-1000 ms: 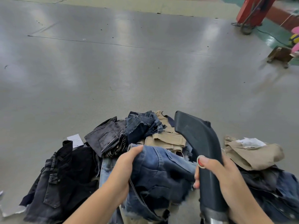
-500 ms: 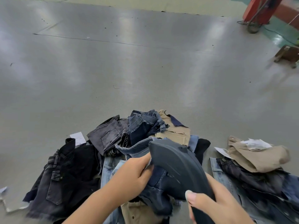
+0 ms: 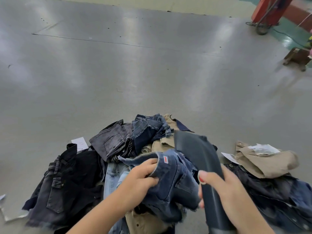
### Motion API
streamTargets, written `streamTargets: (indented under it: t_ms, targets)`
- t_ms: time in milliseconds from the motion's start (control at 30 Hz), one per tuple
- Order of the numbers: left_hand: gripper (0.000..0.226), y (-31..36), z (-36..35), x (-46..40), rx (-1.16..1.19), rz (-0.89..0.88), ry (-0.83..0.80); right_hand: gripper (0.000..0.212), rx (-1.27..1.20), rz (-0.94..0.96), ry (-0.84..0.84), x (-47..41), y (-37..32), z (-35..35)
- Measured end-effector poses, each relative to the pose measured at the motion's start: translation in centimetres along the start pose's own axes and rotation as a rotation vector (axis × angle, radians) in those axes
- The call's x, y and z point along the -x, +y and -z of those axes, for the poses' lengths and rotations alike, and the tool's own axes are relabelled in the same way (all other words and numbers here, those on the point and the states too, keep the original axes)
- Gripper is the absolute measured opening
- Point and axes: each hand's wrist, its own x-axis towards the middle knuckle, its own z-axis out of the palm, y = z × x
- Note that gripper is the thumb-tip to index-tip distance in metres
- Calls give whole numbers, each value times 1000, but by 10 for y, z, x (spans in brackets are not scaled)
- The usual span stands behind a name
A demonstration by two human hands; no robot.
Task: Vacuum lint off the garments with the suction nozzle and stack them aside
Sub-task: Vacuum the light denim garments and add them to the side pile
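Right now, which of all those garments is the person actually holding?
The dark blue denim piece with a small red tag, gripped by the left hand; the others lie untouched on the floor.

Garment factory or finishing workshop floor, by the look of it. Broad grey work surface (image 3: 152, 73) with a dull sheen, seam lines and small dark specks, stretches far out ahead. Beyond it, green-painted floor (image 3: 287, 38) at upper right, where a red machine column (image 3: 270, 9) stands with cables trailing at its base. A low wooden block or stand (image 3: 298, 57) sits near that edge. Denim and khaki pieces heaped in bulk: a mixed pile (image 3: 135, 142) of dark, blue and tan shorts in front, a second stack (image 3: 266, 168) to the right. Paper tags (image 3: 79, 143) lie among them. A dark suction nozzle (image 3: 199, 156) held over the pile fits industrial cleaning.
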Motion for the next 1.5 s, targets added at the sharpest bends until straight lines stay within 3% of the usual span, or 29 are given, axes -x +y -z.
streamTargets:
  t_ms: [100,133,200,233,300,433,500,600,667,833,1000,1100,1200,1267,1333,1433,1500]
  targets:
    - [52,-9,6,-2,504,396,-47,12,-56,10,157,-9,6,12]
    - [47,-10,8,-5,606,484,-64,11,-74,8,185,-10,8,15]
    - [63,-11,10,-12,729,570,-69,12,-79,9,206,-10,12,18]
    - [68,-12,9,-13,731,571,-17,11,-78,12,200,-10,14,17]
    - [49,-23,16,-5,716,420,-48,8,-71,27,164,-9,14,14]
    - [16,-11,16,-13,518,415,75,8,-37,92,90,-5,10,10]
    - [48,-9,19,-9,615,359,74,2,-39,122,86,-2,6,9]
    - [77,-8,20,-10,902,391,-3,18,-69,139,79,1,7,11]
    - [83,-12,20,-16,1009,452,23,19,-78,133,77,3,6,9]
    - [36,-13,11,-22,978,423,200,5,-114,147,70,6,5,6]
    - [44,-15,11,-24,1058,457,151,9,-94,141,94,5,6,10]
    - [35,-8,19,-23,1069,362,113,5,-124,143,95,6,3,10]
    - [61,-5,25,-23,1085,279,-6,15,-126,152,99,7,4,12]
    - [91,-5,18,-24,1074,341,-75,7,-126,139,101,7,5,11]
    - [97,-4,12,-27,1064,405,-73,17,-121,128,102,7,5,8]
    - [65,0,11,-37,899,482,63,27,-98,98,76,7,8,5]
    - [29,-10,11,-33,575,387,137,24,-108,76,72,8,12,6]
